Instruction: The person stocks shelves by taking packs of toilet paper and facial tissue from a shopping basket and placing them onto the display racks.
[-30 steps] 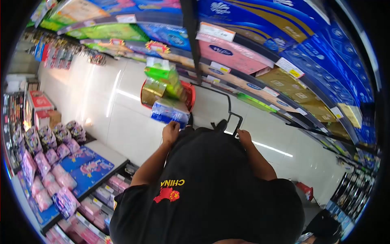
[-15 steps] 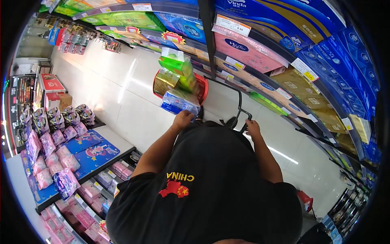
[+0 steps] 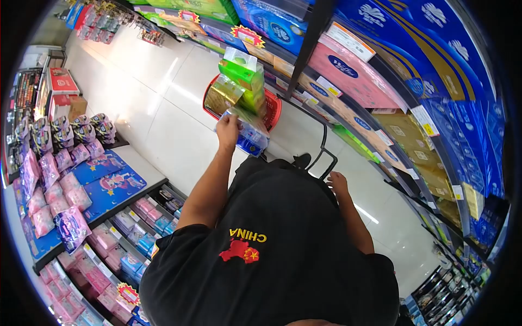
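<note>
My left hand [image 3: 228, 129] reaches forward and grips a blue-and-white pack of tissues [image 3: 251, 137] at the near edge of a red shopping basket [image 3: 272, 110]. Green tissue packs [image 3: 242, 76] and a gold pack [image 3: 221, 96] are piled in the basket. My right hand [image 3: 338, 183] hangs just below the basket's black pull handle [image 3: 324, 157], fingers curled, apart from the bar. My black shirt with a red and yellow print fills the lower middle.
Shelves of blue, pink and gold tissue boxes [image 3: 348, 68] run along the right. A low display [image 3: 76, 190] of pink and blue packets stands on the left. White tiled floor [image 3: 141, 92] stretches ahead between them.
My left hand has lifted the blue pack up and forward onto the basket. My right hand has come off the black handle and dropped slightly. The view has swung toward the shelves.
</note>
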Action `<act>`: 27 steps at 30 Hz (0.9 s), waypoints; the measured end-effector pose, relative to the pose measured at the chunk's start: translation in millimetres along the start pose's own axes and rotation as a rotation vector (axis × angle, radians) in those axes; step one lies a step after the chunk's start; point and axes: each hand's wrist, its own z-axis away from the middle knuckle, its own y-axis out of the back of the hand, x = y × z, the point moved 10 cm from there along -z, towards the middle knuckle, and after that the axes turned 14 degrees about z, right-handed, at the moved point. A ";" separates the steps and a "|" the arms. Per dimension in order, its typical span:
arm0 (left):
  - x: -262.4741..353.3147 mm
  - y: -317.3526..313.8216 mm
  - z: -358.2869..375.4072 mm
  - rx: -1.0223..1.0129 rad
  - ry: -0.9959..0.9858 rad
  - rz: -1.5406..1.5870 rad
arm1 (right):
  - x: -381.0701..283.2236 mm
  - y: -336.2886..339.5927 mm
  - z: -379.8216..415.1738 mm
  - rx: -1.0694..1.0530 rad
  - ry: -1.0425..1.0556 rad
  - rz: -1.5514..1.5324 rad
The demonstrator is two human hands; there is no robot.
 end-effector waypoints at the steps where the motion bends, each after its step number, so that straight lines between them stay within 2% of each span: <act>1: 2.9 3.2 -8.0 0.035 0.039 0.100 | -5.8 -0.8 3.0 -0.001 0.005 0.001; 3: 9.5 8.7 -22.9 0.106 0.117 0.299 | -20.1 -4.1 10.8 -0.001 0.013 0.003; 10: -7.8 26.2 -105.6 0.190 0.248 0.580 | -58.1 -39.1 52.4 0.011 -0.048 -0.067; 17: -77.2 15.0 -167.8 0.018 0.544 0.372 | -43.5 -101.0 100.5 -0.036 -0.143 -0.093; 19: -95.1 10.4 -180.6 -0.020 0.569 0.297 | -36.9 -111.6 115.5 -0.035 -0.134 -0.046; 21: -108.7 5.1 -190.5 -0.026 0.574 0.256 | -46.2 -110.9 130.4 -0.010 -0.060 0.142; 27: -132.7 -11.6 -208.9 -0.017 0.679 0.245 | -51.6 -111.9 153.8 -0.012 -0.217 -0.011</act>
